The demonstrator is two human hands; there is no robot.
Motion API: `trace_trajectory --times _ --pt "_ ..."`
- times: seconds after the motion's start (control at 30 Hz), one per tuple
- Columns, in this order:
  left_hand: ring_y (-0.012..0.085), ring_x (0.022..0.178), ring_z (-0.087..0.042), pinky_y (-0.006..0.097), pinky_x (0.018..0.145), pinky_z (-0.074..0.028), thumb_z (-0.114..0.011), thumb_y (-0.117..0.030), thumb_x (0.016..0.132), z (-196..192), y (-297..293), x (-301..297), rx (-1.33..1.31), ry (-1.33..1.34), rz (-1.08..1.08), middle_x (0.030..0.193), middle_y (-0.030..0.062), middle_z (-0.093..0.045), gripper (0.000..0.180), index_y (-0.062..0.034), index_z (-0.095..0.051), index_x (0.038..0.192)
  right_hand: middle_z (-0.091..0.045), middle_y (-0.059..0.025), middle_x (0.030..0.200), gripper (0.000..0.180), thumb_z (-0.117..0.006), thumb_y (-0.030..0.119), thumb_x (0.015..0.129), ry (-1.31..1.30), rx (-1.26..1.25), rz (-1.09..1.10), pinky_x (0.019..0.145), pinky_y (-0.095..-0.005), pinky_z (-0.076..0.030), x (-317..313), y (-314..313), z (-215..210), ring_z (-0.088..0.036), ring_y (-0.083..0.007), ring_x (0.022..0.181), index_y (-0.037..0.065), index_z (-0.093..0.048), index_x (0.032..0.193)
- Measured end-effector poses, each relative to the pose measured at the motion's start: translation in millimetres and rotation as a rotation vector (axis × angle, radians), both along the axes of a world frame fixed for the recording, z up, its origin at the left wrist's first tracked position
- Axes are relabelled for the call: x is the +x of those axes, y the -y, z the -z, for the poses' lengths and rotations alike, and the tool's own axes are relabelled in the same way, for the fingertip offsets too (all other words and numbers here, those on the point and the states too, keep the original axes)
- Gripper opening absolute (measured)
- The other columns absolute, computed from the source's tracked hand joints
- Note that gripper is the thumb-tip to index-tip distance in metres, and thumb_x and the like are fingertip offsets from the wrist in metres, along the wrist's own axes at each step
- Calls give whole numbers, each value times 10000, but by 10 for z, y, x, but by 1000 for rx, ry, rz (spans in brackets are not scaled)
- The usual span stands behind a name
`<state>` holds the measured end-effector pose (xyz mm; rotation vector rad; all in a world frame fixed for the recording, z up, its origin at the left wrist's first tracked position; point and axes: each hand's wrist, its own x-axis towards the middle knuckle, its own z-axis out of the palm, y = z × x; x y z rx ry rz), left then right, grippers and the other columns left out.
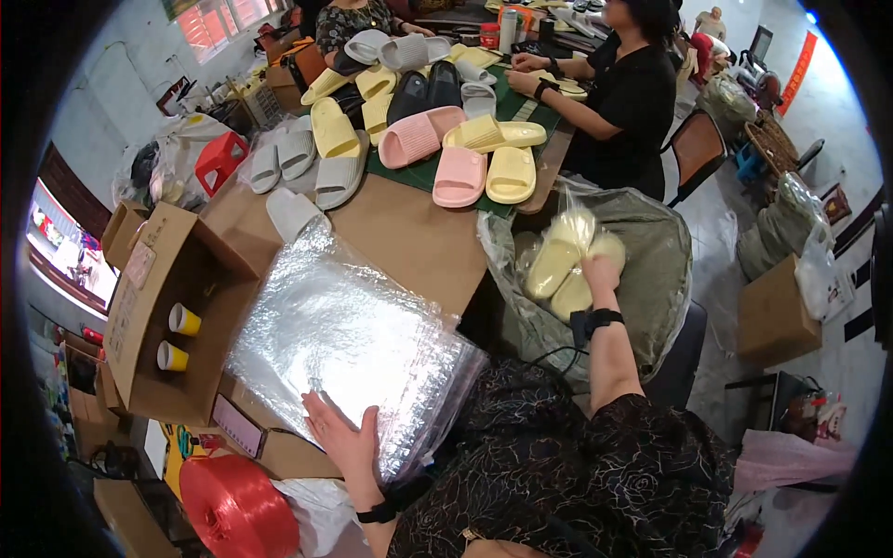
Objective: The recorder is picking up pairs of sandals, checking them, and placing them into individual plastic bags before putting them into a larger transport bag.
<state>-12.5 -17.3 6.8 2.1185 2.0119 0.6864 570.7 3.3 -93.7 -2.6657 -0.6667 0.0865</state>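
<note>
My left hand (344, 437) lies flat with fingers apart on a stack of clear plastic bags (344, 316) on the table. Off to the right, my right hand (601, 273) grips a clear bag holding a pair of pale yellow slippers (556, 265). That pair is over the mouth of a large grey-green sack (651, 232). The bag's top sticks up above the slippers, and my fingertips are partly hidden against it. A grey slipper (294, 214) rests by the far edge of the bag stack.
Pink slippers (460, 177), yellow slippers (511, 175) and black slippers (409, 96) are heaped across the table's far side. An open cardboard box (153, 325) with two yellow cups stands left, near a red twine roll (237, 507). Beyond the sack sits a person in black (633, 102).
</note>
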Motion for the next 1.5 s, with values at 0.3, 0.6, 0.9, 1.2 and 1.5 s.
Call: trace_trajectory --times 0.3,0.6,0.9,1.2,1.5 --pt "372 1498 -202 488 1228 -133 -797 -399 732 7 -40 8 -10 11 -3 1601 254 -228 1086 24 -210 1542 -171 -195 1621 1018 -729 595 785 -121 -229 -97 1128 -614 -286 -155 -355 544 -186 -451 1468 3 -327 1508" --pt "377 1493 -214 488 1229 -132 -802 -390 719 -82 -58 47 -28 -37 -9 1590 260 -247 1097 30 -207 1539 -622 -192 1277 393 -475 177 977 -76 -482 -716 1058 -455 -429 -178 -1159 2304 -590 -336 1177 55 -548 1344" --pt "386 1481 -235 483 1227 -131 -781 -399 772 9 -24 -4 -29 -40 14 1587 268 -252 1065 38 -194 1545 -578 -211 1348 505 -460 193 981 -334 -278 -744 1020 -429 -454 -91 -966 2795 -565 -332 1237 155 -411 1483" --pt "386 1482 -231 472 1230 -133 -785 -297 755 -20 -44 3 -41 -34 -11 1584 270 -256 1025 55 -217 1532 -640 -285 1200 703 -742 290 755 -299 -94 -526 960 -456 -489 -102 -665 1240 -613 -416 1135 16 -511 1360" --pt "394 1482 -228 492 1227 -138 -773 -341 760 -17 -16 41 -42 -34 -24 1595 262 -240 1036 33 -207 1543 -728 -153 1098 429 -686 418 833 138 -369 -218 810 -429 -568 597 -536 -1121 -708 -316 997 54 -745 1052"
